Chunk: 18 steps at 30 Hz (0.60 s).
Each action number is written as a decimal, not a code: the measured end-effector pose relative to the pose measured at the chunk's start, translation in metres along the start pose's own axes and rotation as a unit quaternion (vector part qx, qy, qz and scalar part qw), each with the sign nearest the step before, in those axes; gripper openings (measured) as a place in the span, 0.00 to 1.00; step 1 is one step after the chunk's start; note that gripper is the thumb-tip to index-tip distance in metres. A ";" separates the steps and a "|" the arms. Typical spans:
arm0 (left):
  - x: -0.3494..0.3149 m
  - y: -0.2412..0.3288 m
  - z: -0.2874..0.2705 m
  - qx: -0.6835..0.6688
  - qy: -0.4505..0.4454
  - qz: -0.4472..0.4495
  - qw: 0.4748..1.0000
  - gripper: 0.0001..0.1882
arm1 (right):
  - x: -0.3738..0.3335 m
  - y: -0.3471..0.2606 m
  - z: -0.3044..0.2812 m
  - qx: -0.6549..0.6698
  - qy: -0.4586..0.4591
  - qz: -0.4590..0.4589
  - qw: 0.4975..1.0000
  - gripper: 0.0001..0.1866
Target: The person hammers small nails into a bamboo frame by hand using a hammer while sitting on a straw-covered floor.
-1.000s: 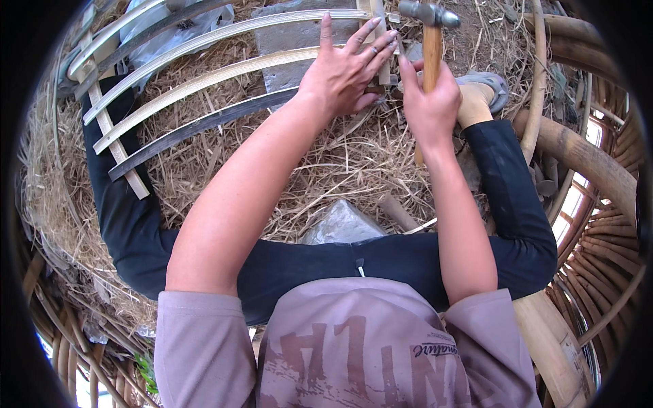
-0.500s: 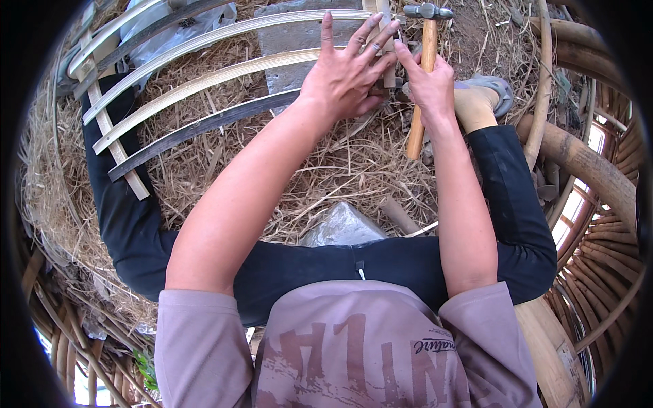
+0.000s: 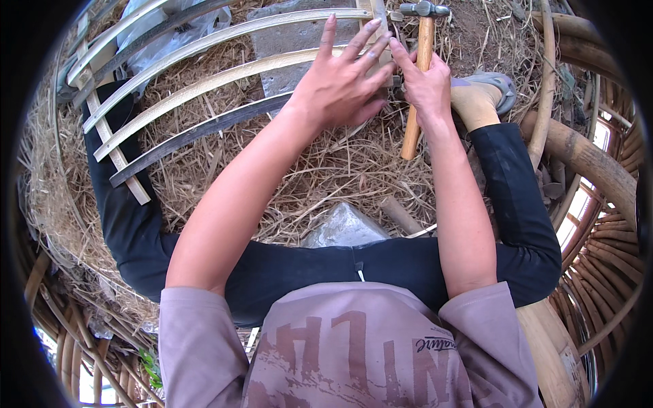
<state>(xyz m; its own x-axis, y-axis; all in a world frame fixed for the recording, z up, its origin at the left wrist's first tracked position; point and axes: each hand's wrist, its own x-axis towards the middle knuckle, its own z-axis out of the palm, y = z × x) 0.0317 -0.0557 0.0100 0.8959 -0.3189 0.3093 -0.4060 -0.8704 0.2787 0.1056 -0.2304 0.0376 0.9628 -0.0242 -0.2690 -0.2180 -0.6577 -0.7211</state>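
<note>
My right hand (image 3: 425, 85) grips a wooden-handled hammer (image 3: 416, 88) near the middle of its shaft; its metal head (image 3: 424, 9) points up at the top of the view. My left hand (image 3: 340, 81) lies with fingers spread on the curved bamboo slats (image 3: 204, 85), its fingertips beside an upright crosspiece (image 3: 378, 20) where the slats meet. Whether a nail is pinched between the fingertips of the two hands cannot be made out. The slats fan leftward over dry straw (image 3: 326, 170).
My black-trousered legs (image 3: 524, 204) frame the work, and a foot in a grey sandal (image 3: 486, 92) rests right of the hammer. Thick bamboo poles (image 3: 585, 160) and bent cane hoops (image 3: 605, 272) crowd the right side. A grey stone block (image 3: 292, 47) lies under the slats.
The hammer has stayed raised while my right hand slid down its handle and drew closer to my left hand's fingertips. My left hand has kept its place on the slats.
</note>
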 end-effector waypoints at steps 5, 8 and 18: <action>-0.001 0.002 -0.008 -0.019 0.115 -0.192 0.974 0.30 | 0.002 0.004 0.003 -0.012 0.005 -0.014 1.000 0.33; 0.013 0.016 -0.010 0.038 0.061 -0.318 0.945 0.39 | 0.002 0.003 0.003 -0.020 0.016 -0.011 1.000 0.33; 0.021 0.022 0.017 0.017 0.091 -0.373 0.923 0.64 | 0.002 0.003 0.003 0.011 -0.009 0.001 1.000 0.32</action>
<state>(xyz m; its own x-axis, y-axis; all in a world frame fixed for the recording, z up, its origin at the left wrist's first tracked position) 0.0445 -0.0874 0.0073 0.8772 0.4401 0.1919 0.3207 -0.8346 0.4478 0.1067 -0.2301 0.0327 0.9593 -0.0120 -0.2823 -0.2241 -0.6408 -0.7343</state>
